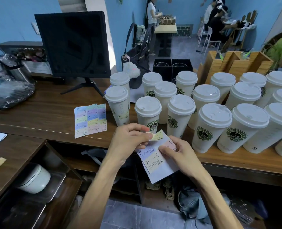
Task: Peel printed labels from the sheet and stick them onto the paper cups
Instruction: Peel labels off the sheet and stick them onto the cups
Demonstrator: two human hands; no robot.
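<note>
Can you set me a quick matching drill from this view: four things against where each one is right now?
Things:
1. yellow label
2. label sheet
3. spare label sheets
4. monitor

Places:
A. lying flat on the dark counter, left of the cups
B. standing at the back left on a stand
C. pinched in the left hand, partly peeled up
D. held in the right hand, below the counter edge

Pairs: 1-C, 2-D, 3-A, 4-B

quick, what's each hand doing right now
Left hand: pinched shut on a yellow label, peeling it.
Right hand: closed on the label sheet.
</note>
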